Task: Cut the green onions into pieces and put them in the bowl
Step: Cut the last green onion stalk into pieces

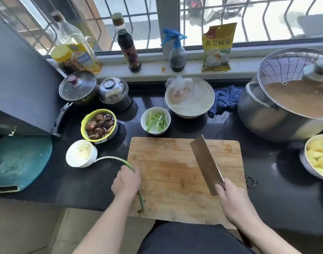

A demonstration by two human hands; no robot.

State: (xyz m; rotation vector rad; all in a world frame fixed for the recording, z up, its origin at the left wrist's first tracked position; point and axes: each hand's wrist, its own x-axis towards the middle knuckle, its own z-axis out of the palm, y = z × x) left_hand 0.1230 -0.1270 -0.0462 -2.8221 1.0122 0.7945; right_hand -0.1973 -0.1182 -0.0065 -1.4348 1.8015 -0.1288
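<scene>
- Here, wooden cutting board [175, 173] lies on the dark counter [278, 167], its near edge past the counter's front.
- Left hand [126, 181] closed around a whole green onion [118, 160] at the board's left edge; the white end curves out left toward a small white bowl of pale pieces [81, 153], the green end trails down past the wrist onto the board.
- Right hand [234, 202] gripping the handle of a cleaver [205, 163]; blade held over the board's right half, tip pointing away; cannot tell whether it touches the wood.
- White bowl [155, 120] just beyond the board's far edge, holding cut green onion strips [157, 121].
- Yellow-green basket of dark mushrooms [98, 123] to that bowl's left.
- Big lidded steel pot [278, 107] far right.
</scene>
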